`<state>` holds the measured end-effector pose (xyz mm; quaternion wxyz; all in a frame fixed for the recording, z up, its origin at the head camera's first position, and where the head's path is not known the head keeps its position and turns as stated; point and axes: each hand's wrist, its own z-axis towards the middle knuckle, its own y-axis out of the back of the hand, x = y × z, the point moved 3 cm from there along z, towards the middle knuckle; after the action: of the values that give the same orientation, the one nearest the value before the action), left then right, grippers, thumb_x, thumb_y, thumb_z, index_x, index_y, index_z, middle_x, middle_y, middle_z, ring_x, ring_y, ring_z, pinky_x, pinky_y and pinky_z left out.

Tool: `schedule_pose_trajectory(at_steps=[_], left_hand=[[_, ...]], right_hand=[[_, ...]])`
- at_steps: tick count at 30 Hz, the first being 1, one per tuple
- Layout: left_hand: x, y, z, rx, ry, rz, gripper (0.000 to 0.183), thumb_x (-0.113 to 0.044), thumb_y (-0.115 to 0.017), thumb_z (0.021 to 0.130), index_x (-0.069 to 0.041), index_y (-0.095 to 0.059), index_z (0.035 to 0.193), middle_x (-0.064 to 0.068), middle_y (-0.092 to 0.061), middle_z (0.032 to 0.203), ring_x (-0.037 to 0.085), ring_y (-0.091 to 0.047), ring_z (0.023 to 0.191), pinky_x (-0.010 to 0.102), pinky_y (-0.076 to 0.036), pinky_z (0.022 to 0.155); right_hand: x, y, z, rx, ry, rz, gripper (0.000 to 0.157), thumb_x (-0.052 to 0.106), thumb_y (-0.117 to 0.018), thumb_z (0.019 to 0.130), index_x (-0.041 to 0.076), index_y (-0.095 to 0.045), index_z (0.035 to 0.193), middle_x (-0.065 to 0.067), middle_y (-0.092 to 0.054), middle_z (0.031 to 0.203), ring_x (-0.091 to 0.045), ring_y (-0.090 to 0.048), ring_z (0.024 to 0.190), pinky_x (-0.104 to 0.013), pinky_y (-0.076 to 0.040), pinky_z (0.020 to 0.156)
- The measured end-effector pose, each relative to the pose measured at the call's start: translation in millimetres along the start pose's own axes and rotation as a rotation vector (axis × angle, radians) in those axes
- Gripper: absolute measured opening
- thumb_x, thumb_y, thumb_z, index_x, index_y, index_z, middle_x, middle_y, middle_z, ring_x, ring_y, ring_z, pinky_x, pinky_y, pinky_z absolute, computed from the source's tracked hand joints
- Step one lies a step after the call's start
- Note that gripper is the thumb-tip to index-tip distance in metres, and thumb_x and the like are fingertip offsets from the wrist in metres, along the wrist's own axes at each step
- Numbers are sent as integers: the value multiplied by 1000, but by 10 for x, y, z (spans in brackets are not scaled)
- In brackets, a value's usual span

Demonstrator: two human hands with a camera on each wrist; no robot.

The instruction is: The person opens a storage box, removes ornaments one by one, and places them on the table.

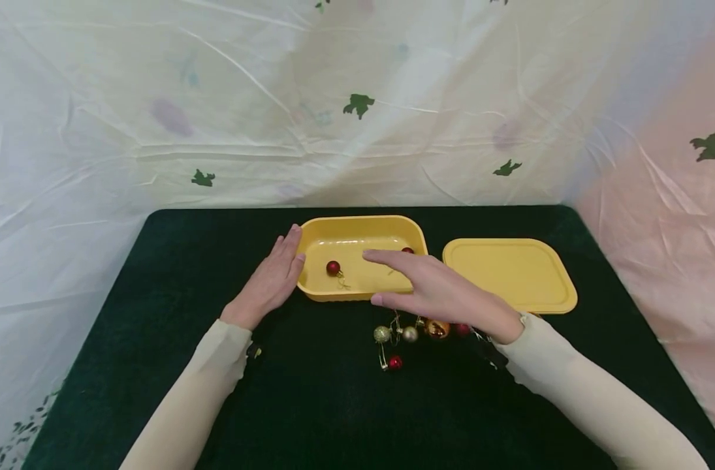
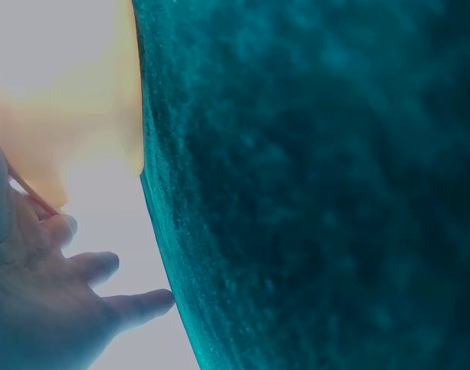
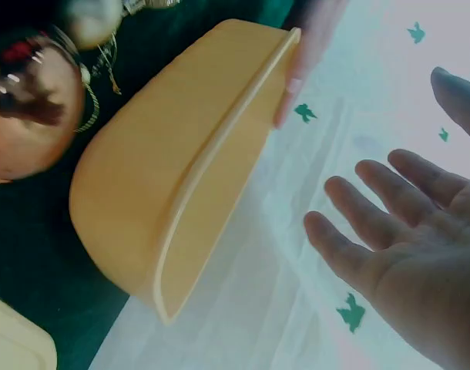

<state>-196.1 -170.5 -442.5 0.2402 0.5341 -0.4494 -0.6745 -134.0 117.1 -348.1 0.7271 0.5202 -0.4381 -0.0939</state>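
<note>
A yellow rectangular box (image 1: pixel 357 287) stands open on the dark green table. Along its left end rests my left hand (image 1: pixel 270 274), fingers extended and touching the wall. My right hand (image 1: pixel 436 284) hovers over the box's right front part with nothing in it; its spread fingers show in the right wrist view. Inside the box lie a dark red bauble (image 1: pixel 333 267) with a gold string and another red bauble (image 1: pixel 407 250), partly covered by the right hand. In front of the box are a glittery gold bauble (image 1: pixel 382 334), a silvery one (image 1: pixel 410 334), a shiny copper-gold one (image 1: pixel 437 328) and red ones (image 1: pixel 395 362).
A yellow lid (image 1: pixel 510 274) lies flat to the right of the box, near the right forearm. The dark green table (image 1: pixel 310 411) has its back edge against a pale hanging cloth (image 1: pixel 263 85) printed with green shapes.
</note>
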Motion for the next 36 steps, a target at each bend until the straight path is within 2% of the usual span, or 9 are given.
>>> schedule_pose_trajectory(at_steps=[4,10,16,21,36], left_hand=[[-19,-12,11,0,-3,-3,64,-35,-27,114,-11,1,167,9,2,174,32,-5,159,51,-12,127],[-23,-15,21,-7,-9,5,64,-35,-27,114,-10,-1,167,9,1,174,32,-6,159,51,-12,127],[-22,-19,12,-7,-1,4,64,-37,-26,114,-13,0,167,7,1,175,33,-6,159,54,-14,127],[-42,-40,19,-3,2,3,64,-38,-27,114,-14,0,168,6,1,175,35,-7,159,57,-16,125],[-88,-30,1,14,39,40,65,-38,-28,114,-15,0,168,5,1,175,32,-7,159,55,-17,126]], right_hand=[[-36,-47,213,50,3,3,74,52,-65,100,16,-41,160,-4,-48,158,-21,-52,138,-48,-42,116],[-72,-145,523,61,42,-33,70,45,-67,101,8,-45,156,-9,-51,156,-25,-49,143,-46,-39,118],[-128,-257,770,101,22,-77,68,43,-67,101,9,-46,156,-10,-50,156,-26,-47,144,-45,-37,119],[-231,-344,913,126,-15,-97,68,41,-69,100,8,-46,155,-11,-51,156,-26,-49,142,-44,-39,118],[-431,-540,1182,157,-94,-87,56,31,-72,99,3,-58,145,-12,-66,138,-25,-61,127,-41,-48,109]])
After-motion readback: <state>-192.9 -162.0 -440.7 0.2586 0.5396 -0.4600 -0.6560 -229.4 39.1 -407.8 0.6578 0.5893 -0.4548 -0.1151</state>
